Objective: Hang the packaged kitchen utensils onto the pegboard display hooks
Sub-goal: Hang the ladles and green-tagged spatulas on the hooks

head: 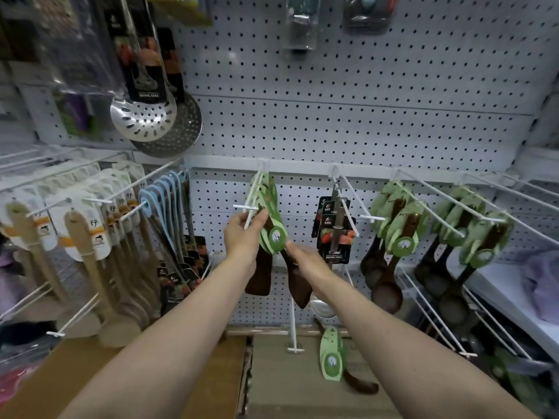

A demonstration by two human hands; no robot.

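Dark wooden spatulas with green card sleeves (273,234) hang on a white wire hook (251,204) at the middle of the grey pegboard (348,122). My left hand (243,232) pinches the top of the front green card at the hook's tip. My right hand (305,260) holds the spatulas lower down, near the round white logo; its fingers are partly hidden behind the card. Another green-sleeved spatula (335,358) lies on a cardboard box (287,382) below.
Light wooden spoons (87,246) and blue-handled utensils (169,204) hang at the left. Steel skimmers (145,116) hang above. A packaged knife (335,231) and dark ladles in green sleeves (396,237) hang at the right. Bare wire hooks (514,189) jut out at the far right.
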